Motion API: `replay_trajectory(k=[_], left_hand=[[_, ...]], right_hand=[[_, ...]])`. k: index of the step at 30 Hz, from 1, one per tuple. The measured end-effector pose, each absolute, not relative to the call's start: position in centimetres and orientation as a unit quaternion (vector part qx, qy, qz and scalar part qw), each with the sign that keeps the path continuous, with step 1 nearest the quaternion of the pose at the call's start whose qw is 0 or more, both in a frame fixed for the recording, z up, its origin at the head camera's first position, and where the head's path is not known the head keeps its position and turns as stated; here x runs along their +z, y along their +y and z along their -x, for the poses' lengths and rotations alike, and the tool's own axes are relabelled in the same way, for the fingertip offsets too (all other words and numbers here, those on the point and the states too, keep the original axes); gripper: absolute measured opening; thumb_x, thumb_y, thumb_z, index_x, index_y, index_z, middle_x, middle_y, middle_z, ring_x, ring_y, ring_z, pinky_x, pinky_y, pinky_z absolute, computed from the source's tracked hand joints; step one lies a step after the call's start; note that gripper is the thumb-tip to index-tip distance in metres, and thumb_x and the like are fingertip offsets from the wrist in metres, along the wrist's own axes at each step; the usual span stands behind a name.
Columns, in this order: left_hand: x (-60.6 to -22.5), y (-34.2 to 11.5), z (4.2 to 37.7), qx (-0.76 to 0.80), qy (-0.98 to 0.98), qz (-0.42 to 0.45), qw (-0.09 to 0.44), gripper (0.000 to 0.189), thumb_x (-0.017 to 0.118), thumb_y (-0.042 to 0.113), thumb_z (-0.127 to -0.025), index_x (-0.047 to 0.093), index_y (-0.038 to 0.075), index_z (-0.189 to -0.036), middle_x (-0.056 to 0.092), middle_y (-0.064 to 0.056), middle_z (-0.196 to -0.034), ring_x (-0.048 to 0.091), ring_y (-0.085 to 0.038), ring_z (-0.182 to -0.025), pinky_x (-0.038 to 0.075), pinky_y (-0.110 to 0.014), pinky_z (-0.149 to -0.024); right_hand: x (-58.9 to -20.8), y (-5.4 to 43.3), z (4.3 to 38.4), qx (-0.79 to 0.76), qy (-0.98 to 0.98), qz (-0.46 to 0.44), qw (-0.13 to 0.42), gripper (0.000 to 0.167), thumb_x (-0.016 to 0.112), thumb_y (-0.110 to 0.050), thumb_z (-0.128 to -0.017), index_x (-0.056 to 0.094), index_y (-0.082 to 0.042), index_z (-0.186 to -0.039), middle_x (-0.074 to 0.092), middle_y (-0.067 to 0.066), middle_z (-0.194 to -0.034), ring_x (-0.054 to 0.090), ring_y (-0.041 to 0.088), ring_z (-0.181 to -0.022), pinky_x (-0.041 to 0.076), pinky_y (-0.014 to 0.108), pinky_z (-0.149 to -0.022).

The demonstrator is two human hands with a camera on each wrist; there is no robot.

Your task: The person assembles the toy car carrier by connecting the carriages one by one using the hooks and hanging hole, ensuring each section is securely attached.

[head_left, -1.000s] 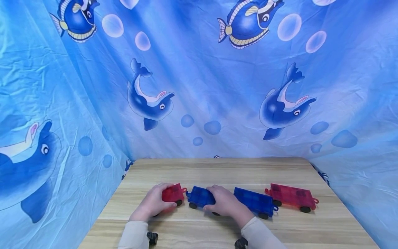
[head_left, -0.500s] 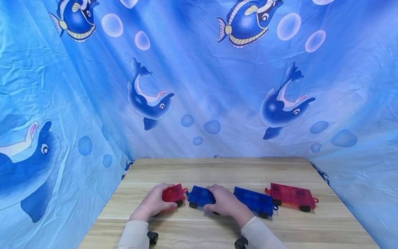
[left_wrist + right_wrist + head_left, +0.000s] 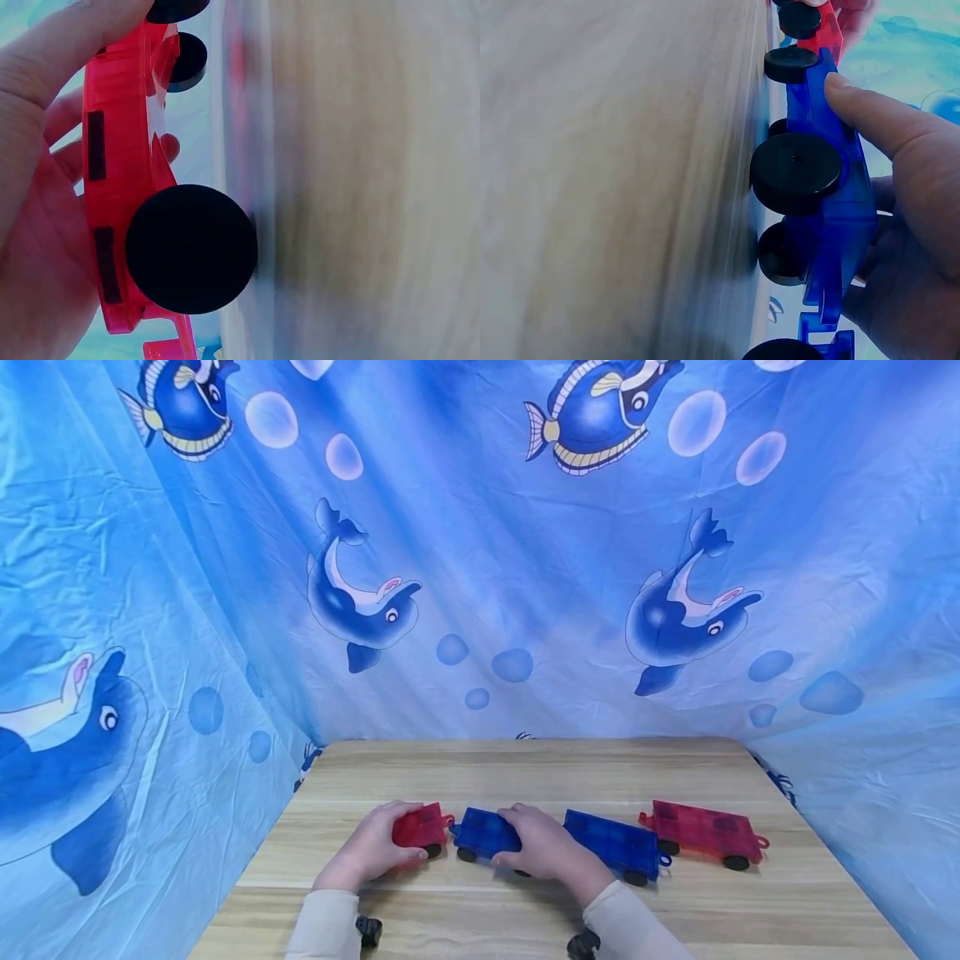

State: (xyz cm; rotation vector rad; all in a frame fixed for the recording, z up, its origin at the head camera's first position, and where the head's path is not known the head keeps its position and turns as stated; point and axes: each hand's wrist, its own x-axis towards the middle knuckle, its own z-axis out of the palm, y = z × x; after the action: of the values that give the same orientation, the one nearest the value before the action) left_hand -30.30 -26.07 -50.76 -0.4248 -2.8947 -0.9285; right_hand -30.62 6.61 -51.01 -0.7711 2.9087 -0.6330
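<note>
My left hand (image 3: 369, 850) grips a translucent red toy train car (image 3: 418, 827) across its deck, thumb on the near side and fingers over the far side. Its black wheels and side slots show large in the left wrist view. To the right, a translucent blue toy train car (image 3: 482, 832) is held by my right hand (image 3: 546, 850), thumb along its near side (image 3: 832, 124). The red car's end loop (image 3: 448, 820) overlaps the blue car's hook (image 3: 453, 830) in the head view. Both cars stand on their wheels, low at the tabletop.
A second blue car (image 3: 617, 845) stands right behind the right hand, its loop (image 3: 664, 860) close to a second red car (image 3: 708, 833) farther right. The wood-grain table (image 3: 525, 768) is backed by a blue sea-print curtain (image 3: 487, 568) on three sides.
The left hand and its red car have crept slightly right, so the red loop sits closer over the blue hook. The blue car has barely shifted; the other cars stay put.
</note>
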Motion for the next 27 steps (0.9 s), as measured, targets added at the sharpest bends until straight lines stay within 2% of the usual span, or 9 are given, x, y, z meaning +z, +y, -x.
replay_trajectory(k=[6,12,17,27], left_hand=[[-50.8,-26.2,30.2,-0.281,-0.945,0.162,0.028,0.081,0.098,0.029,-0.073,0.063,0.013,-0.145,0.066,0.002,-0.131,0.062,-0.023,-0.115,0.057,-0.047,-0.093],[-50.7,-26.3,30.1,-0.28,-0.949,0.14,0.017,0.082,0.098,0.03,-0.074,0.062,0.02,-0.147,0.062,0.003,-0.137,0.058,-0.027,-0.121,0.057,-0.051,-0.094],[-50.5,-26.5,30.0,-0.291,-0.948,0.127,0.009,0.082,0.099,0.027,-0.073,0.063,0.022,-0.147,0.058,0.005,-0.134,0.056,-0.026,-0.121,0.056,-0.05,-0.095],[-50.5,-27.6,29.9,-0.298,-0.947,0.119,0.018,0.084,0.1,0.024,-0.069,0.065,0.017,-0.144,0.061,0.001,-0.137,0.055,-0.031,-0.127,0.051,-0.055,-0.102]], right_hand=[[-50.9,6.8,30.5,-0.21,0.942,0.258,0.035,0.083,0.079,-0.058,-0.089,0.053,-0.015,-0.155,0.052,0.011,-0.155,0.049,0.034,-0.142,0.044,0.055,-0.113],[-50.9,6.9,30.6,-0.215,0.94,0.262,0.035,0.083,0.079,-0.058,-0.089,0.053,-0.015,-0.155,0.055,0.008,-0.149,0.053,0.03,-0.137,0.047,0.052,-0.11],[-50.9,7.1,30.6,-0.222,0.939,0.26,0.037,0.084,0.08,-0.059,-0.087,0.053,-0.017,-0.154,0.057,0.004,-0.141,0.056,0.025,-0.129,0.051,0.05,-0.106],[-50.7,7.7,30.7,-0.215,0.943,0.253,0.026,0.085,0.084,-0.056,-0.085,0.054,-0.015,-0.154,0.052,0.009,-0.152,0.049,0.032,-0.14,0.045,0.053,-0.112]])
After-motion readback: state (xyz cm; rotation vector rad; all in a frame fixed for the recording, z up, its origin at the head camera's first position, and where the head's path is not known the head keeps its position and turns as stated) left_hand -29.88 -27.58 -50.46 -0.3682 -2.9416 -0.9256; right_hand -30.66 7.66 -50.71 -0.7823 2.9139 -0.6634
